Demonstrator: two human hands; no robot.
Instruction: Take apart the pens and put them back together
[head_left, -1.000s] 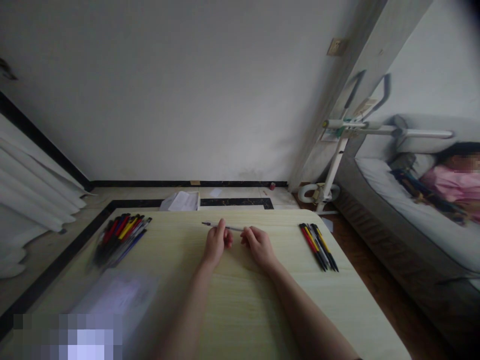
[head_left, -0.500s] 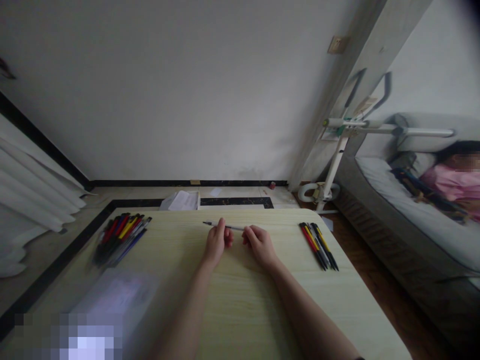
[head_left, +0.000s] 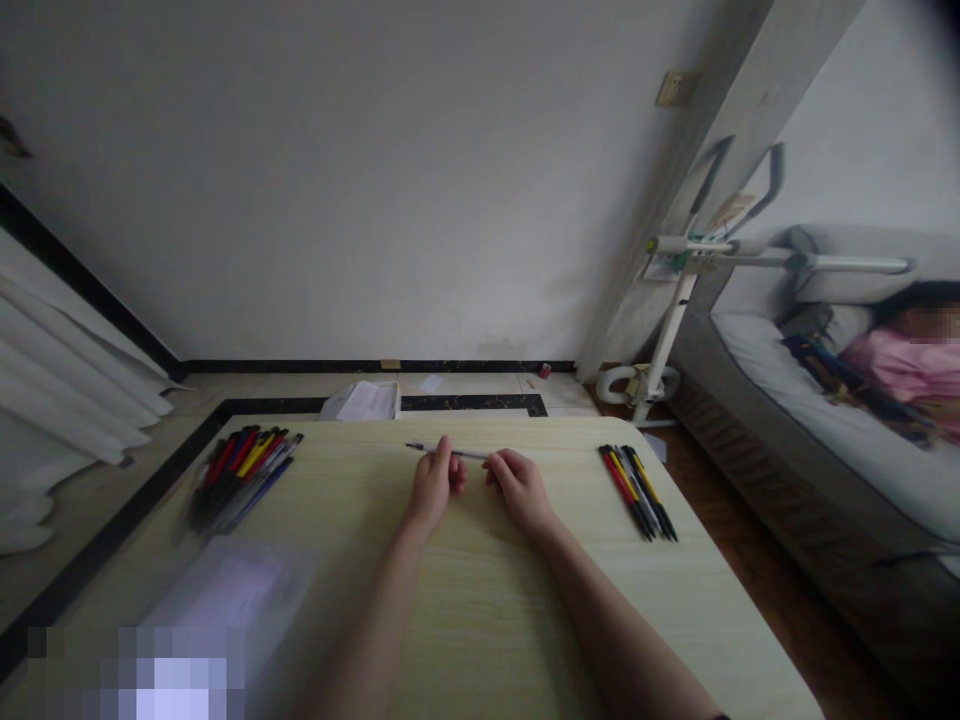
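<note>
Both of my hands rest near the far middle of a pale wooden table (head_left: 465,610) and hold one thin pen (head_left: 469,455) between them. My left hand (head_left: 433,487) pinches the pen near its dark tip, which pokes out to the left. My right hand (head_left: 517,489) has its fingers curled round the pen's other end. The pen lies roughly level, just above the table top.
A heap of several red, yellow, blue and black pens (head_left: 241,472) lies at the table's left. A neat row of several pens (head_left: 637,490) lies at the right. A clear plastic bag (head_left: 225,600) sits at front left. Another person (head_left: 907,365) lies on a sofa (head_left: 810,420) to the right.
</note>
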